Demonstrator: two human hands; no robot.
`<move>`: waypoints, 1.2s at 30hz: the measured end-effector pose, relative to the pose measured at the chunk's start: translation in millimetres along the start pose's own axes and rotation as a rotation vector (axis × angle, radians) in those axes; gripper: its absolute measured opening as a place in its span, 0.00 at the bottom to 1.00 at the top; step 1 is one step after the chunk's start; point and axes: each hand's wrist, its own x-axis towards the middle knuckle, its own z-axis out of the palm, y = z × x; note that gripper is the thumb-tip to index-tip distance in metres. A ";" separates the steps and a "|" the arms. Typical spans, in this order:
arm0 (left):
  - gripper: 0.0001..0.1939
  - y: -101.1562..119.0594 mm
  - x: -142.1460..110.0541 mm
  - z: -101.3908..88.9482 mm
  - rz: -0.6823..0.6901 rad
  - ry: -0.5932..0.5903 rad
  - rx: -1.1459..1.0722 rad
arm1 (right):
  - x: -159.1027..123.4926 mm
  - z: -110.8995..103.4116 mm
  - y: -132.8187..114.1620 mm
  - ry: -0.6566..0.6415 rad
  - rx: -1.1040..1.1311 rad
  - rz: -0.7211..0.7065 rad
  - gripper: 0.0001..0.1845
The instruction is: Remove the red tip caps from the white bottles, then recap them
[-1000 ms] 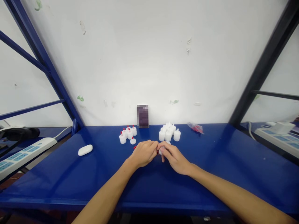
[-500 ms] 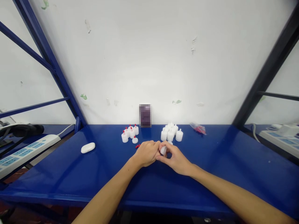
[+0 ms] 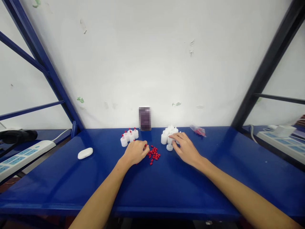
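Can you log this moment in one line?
left hand: beside small red cylindrical caps; right hand: at white round plastic bottles, contact unclear; surface: glossy blue table

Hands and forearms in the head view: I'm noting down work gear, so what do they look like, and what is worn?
The left hand and right hand are ungloved. Both forearms are sleeveless as far as the picture shows, with no watch, bracelet or cable visible.
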 end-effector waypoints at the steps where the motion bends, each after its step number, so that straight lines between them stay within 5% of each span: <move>1: 0.16 0.8 -0.1 1.4 0.012 -0.013 0.008 | -0.6 3.3 2.0 -0.019 -0.009 0.010 0.15; 7: 0.15 1.1 0.3 0.3 -0.028 0.004 0.033 | -5.8 15.4 2.0 -0.163 -0.053 0.039 0.14; 13: 0.16 -17.7 2.7 -13.4 -0.340 0.153 0.163 | -5.0 11.3 -1.5 -0.214 -0.098 0.059 0.12; 21: 0.20 -27.3 1.9 -13.4 -0.492 0.015 0.208 | -5.7 9.6 -6.2 -0.238 -0.197 0.073 0.11; 25: 0.16 -24.4 3.0 -9.0 -0.439 0.001 0.234 | -5.2 6.1 -12.8 -0.191 -0.258 0.051 0.15; 29: 0.14 -20.0 2.8 -9.7 -0.375 0.146 0.155 | -5.1 1.8 -19.7 -0.070 -0.168 0.011 0.17; 33: 0.13 -1.1 0.1 -6.6 -0.030 0.310 -0.165 | -9.1 3.6 -26.4 -0.046 0.118 -0.098 0.22; 36: 0.13 18.9 -2.0 4.0 0.225 0.321 -0.359 | -12.7 9.9 -31.3 -0.087 0.329 -0.174 0.25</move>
